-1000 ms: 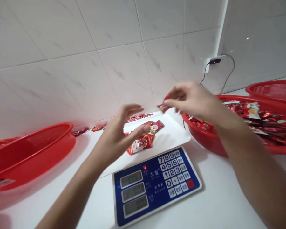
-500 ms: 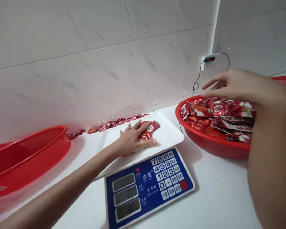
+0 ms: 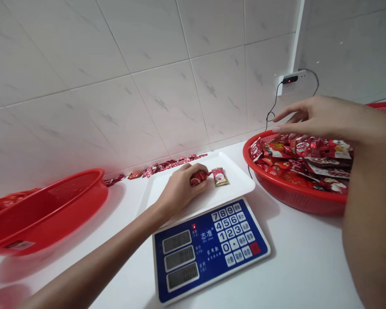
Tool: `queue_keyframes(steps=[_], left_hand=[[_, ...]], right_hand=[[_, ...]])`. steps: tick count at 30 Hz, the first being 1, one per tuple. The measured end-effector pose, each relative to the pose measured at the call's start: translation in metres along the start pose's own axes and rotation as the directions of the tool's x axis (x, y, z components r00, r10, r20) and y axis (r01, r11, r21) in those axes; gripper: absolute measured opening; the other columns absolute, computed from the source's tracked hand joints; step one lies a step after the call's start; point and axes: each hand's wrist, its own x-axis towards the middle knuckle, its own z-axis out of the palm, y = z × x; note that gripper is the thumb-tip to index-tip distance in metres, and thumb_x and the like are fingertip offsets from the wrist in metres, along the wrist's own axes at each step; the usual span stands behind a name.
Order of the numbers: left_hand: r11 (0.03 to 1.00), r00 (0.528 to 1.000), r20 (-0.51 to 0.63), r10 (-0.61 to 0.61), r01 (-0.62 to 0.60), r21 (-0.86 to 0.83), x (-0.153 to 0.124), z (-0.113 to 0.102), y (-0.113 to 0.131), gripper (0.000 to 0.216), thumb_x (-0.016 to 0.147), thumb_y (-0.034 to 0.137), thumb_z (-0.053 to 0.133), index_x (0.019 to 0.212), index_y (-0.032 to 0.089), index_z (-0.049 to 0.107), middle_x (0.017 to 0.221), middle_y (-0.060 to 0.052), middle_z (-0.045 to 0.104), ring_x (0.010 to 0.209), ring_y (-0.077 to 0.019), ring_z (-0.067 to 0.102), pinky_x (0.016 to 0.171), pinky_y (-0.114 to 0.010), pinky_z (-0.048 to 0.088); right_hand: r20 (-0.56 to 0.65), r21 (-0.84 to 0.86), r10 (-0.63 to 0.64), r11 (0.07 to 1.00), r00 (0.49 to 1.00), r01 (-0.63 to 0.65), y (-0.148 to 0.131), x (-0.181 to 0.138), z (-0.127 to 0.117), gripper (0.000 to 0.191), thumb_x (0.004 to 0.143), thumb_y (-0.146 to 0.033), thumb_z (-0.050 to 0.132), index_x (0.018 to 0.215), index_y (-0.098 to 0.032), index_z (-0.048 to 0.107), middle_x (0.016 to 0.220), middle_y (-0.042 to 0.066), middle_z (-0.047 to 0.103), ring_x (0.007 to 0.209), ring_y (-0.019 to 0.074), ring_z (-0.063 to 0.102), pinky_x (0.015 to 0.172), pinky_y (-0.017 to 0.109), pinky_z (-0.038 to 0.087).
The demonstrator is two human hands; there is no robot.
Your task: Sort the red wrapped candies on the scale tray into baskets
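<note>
My left hand [image 3: 182, 186] is closed around red-wrapped candies [image 3: 198, 177] on the white tray [image 3: 234, 184] of a weighing scale; how many it holds is hidden. One more wrapped candy [image 3: 220, 177] lies flat on the tray, just right of the fingers. The scale's blue panel [image 3: 209, 253] faces me, with number keys and three displays. Over the red basket [image 3: 283, 197] at the right hovers my right hand [image 3: 312, 118], fingers apart and nothing visible in them. Red, white and brown candy packets [image 3: 305, 161] fill that basket.
A red basin [image 3: 61, 206] stands at the left. Along the tiled wall lies a row of small red packets [image 3: 167, 165]. A power socket [image 3: 289, 81] with a black cord is on the wall, the cord hanging behind the right basket.
My left hand has gone from lying spread over the candies to closing around them, leaving one candy uncovered on the tray. My right hand stays above the basket. The view has shifted slightly.
</note>
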Motion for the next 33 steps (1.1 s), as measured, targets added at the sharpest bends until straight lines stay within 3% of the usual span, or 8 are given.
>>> queue_keyframes(steps=[5,8,12,15,22,27,30,33], left_hand=[[0.977,0.984,0.078,-0.161,0.170,-0.130,0.022,-0.024,0.004,0.031,0.084,0.045,0.065,0.104,0.021,0.067,0.067,0.000,0.066,0.049,-0.0130,0.053,0.046,-0.024,0.040],[0.994,0.977,0.202,-0.068,0.083,-0.065,0.045,-0.029,0.006,0.049,0.077,0.050,0.071,0.119,0.024,0.067,0.080,-0.002,0.072,0.067,-0.0179,0.064,0.058,-0.026,0.046],[0.998,0.837,0.546,-0.027,-0.011,0.066,0.070,-0.025,0.013,0.083,0.067,0.062,0.075,0.143,0.038,0.051,0.124,-0.003,0.069,0.107,-0.0274,0.063,0.088,-0.034,0.047],[0.986,0.744,0.655,-0.132,0.029,0.165,0.075,-0.020,0.020,0.078,0.066,0.067,0.072,0.137,0.040,0.056,0.133,-0.004,0.064,0.113,-0.0304,0.060,0.091,-0.037,0.046],[0.982,0.864,0.469,-0.183,0.138,0.127,0.041,-0.018,0.018,0.046,0.073,0.063,0.066,0.099,0.025,0.065,0.096,-0.004,0.073,0.085,-0.0243,0.065,0.067,-0.030,0.045],[0.982,0.978,0.120,-0.168,0.177,-0.070,-0.004,-0.032,0.011,0.026,0.082,0.048,0.067,0.082,0.023,0.058,0.081,0.000,0.072,0.063,-0.0159,0.061,0.052,-0.025,0.040],[0.952,0.968,-0.040,-0.246,0.233,-0.200,-0.041,-0.047,0.013,0.025,0.083,0.045,0.067,0.082,0.023,0.055,0.073,0.003,0.070,0.048,-0.0110,0.052,0.046,-0.022,0.038],[0.903,0.890,-0.210,-0.405,0.354,-0.245,-0.079,-0.066,0.013,0.031,0.079,0.052,0.069,0.085,0.025,0.055,0.059,0.006,0.060,0.046,-0.0113,0.048,0.040,-0.020,0.034]], right_hand=[[0.003,0.033,0.009,0.999,1.000,-0.009,-0.004,-0.003,-0.002,0.042,0.083,-0.046,0.069,0.117,-0.022,0.071,0.077,0.004,0.071,0.071,0.0192,0.064,0.068,0.034,0.044],[0.010,0.028,-0.008,1.000,1.000,0.007,-0.005,-0.003,-0.002,0.043,0.082,-0.045,0.071,0.118,-0.021,0.071,0.077,0.003,0.071,0.069,0.0187,0.064,0.069,0.034,0.045],[0.010,0.028,-0.009,1.000,1.000,0.009,-0.006,-0.002,-0.001,0.041,0.081,-0.047,0.071,0.115,-0.024,0.072,0.080,0.002,0.072,0.070,0.0182,0.066,0.066,0.032,0.045],[0.015,0.033,-0.013,0.999,1.000,0.013,-0.007,-0.002,0.001,0.039,0.081,-0.048,0.070,0.114,-0.027,0.072,0.079,0.001,0.073,0.071,0.0182,0.067,0.065,0.031,0.045],[0.051,-0.009,0.007,1.000,0.999,-0.006,-0.016,-0.004,0.002,0.040,0.081,-0.051,0.069,0.114,-0.029,0.072,0.085,0.001,0.074,0.079,0.0217,0.068,0.069,0.034,0.047],[0.040,-0.041,0.023,0.999,0.999,-0.022,-0.020,0.000,0.004,0.044,0.080,-0.054,0.068,0.115,-0.028,0.072,0.089,0.004,0.074,0.080,0.0239,0.067,0.071,0.036,0.047],[0.057,-0.040,0.033,0.999,0.998,-0.031,-0.014,0.005,0.006,0.043,0.079,-0.053,0.069,0.115,-0.031,0.071,0.086,0.002,0.075,0.075,0.0213,0.067,0.073,0.037,0.047],[0.064,-0.017,-0.023,1.000,0.998,0.024,-0.003,0.010,0.010,0.049,0.074,-0.062,0.068,0.114,-0.033,0.071,0.090,0.002,0.076,0.075,0.0205,0.068,0.070,0.036,0.048]])
